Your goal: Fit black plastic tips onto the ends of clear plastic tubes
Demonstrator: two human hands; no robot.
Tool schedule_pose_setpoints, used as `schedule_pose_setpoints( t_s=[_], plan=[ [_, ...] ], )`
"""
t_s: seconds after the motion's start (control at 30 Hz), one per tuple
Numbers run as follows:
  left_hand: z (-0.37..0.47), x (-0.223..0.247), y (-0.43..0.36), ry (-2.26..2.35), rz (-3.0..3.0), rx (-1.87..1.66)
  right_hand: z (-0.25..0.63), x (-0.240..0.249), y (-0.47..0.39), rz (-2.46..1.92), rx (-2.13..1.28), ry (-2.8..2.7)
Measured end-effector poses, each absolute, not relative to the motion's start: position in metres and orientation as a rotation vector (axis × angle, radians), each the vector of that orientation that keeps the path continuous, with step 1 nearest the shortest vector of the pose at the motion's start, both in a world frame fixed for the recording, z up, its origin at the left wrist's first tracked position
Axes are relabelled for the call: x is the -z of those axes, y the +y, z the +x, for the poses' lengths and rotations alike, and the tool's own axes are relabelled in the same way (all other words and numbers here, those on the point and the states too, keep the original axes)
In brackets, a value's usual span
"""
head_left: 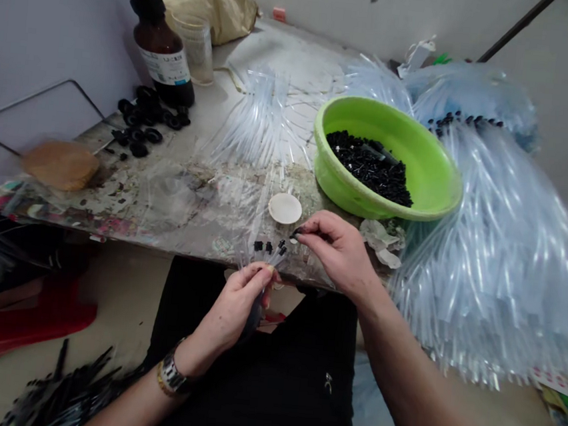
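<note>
My left hand (241,303) is closed around a bunch of thin clear plastic tubes (247,258) at the table's front edge. Several of these tubes carry small black fittings (269,246) on their upper ends. To the right, my right hand (338,248) pinches a small black fitting (298,231) between thumb and fingertips, apart from the tubes. Just beyond the hands lies a small white dish (285,208). A green basin (389,159) behind my right hand holds a heap of small black pieces (368,171).
Clear tubes (260,117) lie mid-table; a large bundle (500,260) hangs over the right edge. A brown bottle (161,57), a clear cup (197,47) and black rings (142,116) stand at left. Black-ended tubes (71,387) lie below left, near a red stool (52,324).
</note>
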State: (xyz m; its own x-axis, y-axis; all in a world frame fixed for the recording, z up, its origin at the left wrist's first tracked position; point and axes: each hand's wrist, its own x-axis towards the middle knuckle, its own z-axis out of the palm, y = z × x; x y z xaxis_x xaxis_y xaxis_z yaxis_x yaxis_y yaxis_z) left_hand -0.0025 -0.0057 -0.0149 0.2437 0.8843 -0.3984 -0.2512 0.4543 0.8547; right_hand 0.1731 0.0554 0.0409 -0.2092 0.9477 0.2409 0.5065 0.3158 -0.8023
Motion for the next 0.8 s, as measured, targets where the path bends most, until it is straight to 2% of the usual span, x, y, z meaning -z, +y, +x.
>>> schedule_pose_setpoints(
  t_s=[0.3,0.8],
  plan=[
    [-0.004,0.017,-0.009,1.028,0.859,-0.806,0.176,-0.038,0.028,-1.406,-0.992,-1.686],
    [-0.003,0.014,-0.009,1.034,0.842,-0.758,0.178,-0.036,0.021,-1.411,-1.036,-1.67]
  ],
)
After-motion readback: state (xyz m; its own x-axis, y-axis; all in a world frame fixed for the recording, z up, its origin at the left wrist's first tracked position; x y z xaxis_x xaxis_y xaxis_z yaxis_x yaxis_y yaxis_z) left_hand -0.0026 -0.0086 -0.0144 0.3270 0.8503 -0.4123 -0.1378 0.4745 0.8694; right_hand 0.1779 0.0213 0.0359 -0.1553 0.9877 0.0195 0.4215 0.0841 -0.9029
